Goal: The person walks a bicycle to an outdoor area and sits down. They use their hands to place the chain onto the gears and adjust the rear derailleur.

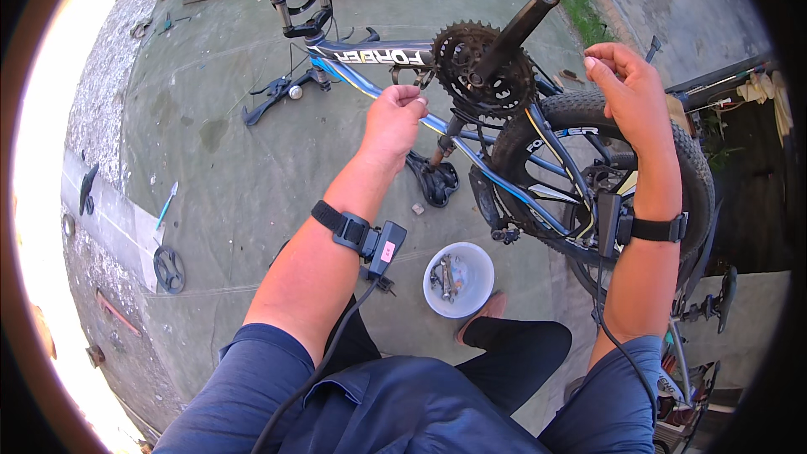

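Chainrings [451, 88]: the landmark, a toothed dark stack on the upturned bicycle frame [378, 54].
Crank arm [519, 32]: fixed at the centre of the chainrings; its long axis runs from there rightward and away from the wearer, ending in a bare-looking round end beyond the chainrings.
Left hand [393, 124]: left of the chainrings and a little nearer the wearer, overlapping the frame's blue tube in view; thumb and fingers are drawn together in a pinch, and whether something small sits between them I cannot tell, nor whether it touches the tube.
Right hand [630, 92]: right of the chainrings, well apart from them; fingers loosely bent, nothing visible in them.
Nearer hand: the left to the chainrings; the right to the crank arm's far end, which lies leftward and away from its fingertips.
Rear wheel [691, 164]: right of the chainrings, partly behind the right forearm.
Saddle [437, 183]: on the wearer's side of the chainrings, low by the ground.
White bowl [479, 298]: farther wearer-side of the chainrings, with metal pieces [445, 277] inside.
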A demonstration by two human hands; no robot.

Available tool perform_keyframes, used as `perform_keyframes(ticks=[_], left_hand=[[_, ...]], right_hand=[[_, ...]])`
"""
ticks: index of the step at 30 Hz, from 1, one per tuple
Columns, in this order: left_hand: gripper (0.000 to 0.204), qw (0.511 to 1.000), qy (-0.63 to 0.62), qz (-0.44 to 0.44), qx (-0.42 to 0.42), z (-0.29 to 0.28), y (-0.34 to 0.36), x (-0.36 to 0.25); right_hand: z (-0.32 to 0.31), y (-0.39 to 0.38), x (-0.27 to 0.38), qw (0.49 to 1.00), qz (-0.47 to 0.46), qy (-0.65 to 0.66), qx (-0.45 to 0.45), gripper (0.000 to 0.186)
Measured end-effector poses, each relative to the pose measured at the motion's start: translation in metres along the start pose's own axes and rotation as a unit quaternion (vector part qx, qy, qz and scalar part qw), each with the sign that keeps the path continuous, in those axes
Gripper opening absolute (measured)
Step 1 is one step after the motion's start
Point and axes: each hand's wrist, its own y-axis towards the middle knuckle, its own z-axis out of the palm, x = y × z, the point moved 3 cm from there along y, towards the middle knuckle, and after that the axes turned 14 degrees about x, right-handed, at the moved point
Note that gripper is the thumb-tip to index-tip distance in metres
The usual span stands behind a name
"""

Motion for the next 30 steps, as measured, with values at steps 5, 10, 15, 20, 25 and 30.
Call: perform_keyframes(ticks=[5, 10, 15, 20, 25, 30], left_hand=[[0.034, 1.000, 0.011, -0.005, 0.004, 0.000, -0.004, -0.001], [0.034, 1.000, 0.010, -0.004, 0.006, 0.001, -0.007, -0.001], [0.033, 1.000, 0.013, -0.003, 0.005, -0.001, -0.008, 0.000], [0.033, 1.000, 0.012, -0.009, 0.004, 0.001, -0.010, -0.002], [0.034, 1.000, 0.021, -0.012, -0.001, -0.001, -0.012, -0.001], [0.034, 1.000, 0.021, -0.005, -0.002, 0.001, -0.012, -0.003]], right_hand=[[0.014, -0.038, -0.012, 0.995, 0.052, 0.077, 0.027, 0.021], [0.029, -0.063, -0.032, 0.993, 0.067, 0.083, 0.044, 0.018], [0.048, -0.087, -0.050, 0.984, 0.101, 0.118, 0.091, 0.019], [0.063, -0.111, -0.069, 0.984, 0.111, 0.112, 0.088, 0.018], [0.079, -0.130, -0.079, 0.980, 0.137, 0.113, 0.094, 0.019], [0.096, -0.152, -0.093, 0.965, 0.170, 0.163, 0.116, 0.017]])
